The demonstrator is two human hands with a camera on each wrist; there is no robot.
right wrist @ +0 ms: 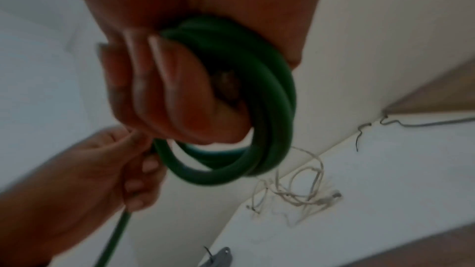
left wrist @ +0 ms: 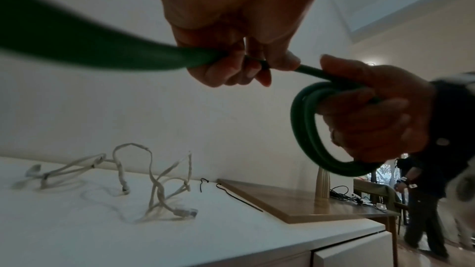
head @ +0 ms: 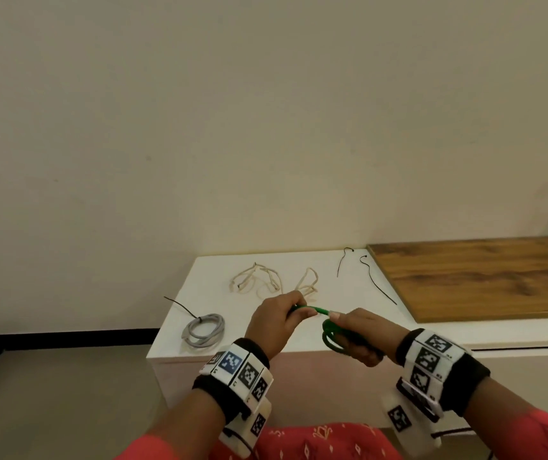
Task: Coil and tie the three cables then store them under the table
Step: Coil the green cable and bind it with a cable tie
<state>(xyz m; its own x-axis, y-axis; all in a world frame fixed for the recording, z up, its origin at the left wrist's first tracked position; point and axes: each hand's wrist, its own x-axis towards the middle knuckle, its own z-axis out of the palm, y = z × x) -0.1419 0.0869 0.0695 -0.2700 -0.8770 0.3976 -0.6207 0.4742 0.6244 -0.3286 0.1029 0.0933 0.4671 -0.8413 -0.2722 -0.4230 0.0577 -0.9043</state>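
Observation:
A green cable (head: pixel 330 333) is partly wound into a small coil (left wrist: pixel 312 133) (right wrist: pixel 257 109). My right hand (head: pixel 355 330) grips that coil above the white table's front edge. My left hand (head: pixel 286 315) pinches the straight run of the same cable (left wrist: pixel 154 60) a short way left of the coil. A grey cable (head: pixel 203 330) lies coiled on the table's front left corner with a black tie round it. A beige cable (head: pixel 274 282) (left wrist: pixel 154 180) (right wrist: pixel 300 186) lies loose and tangled at the back of the table.
Two loose black zip ties (head: pixel 370 280) (left wrist: pixel 231 194) lie at the table's back right, next to a wooden board (head: pixel 485 277). The white table (head: pixel 365 313) stands against a plain wall. In the left wrist view a person (left wrist: pixel 424 200) stands far right.

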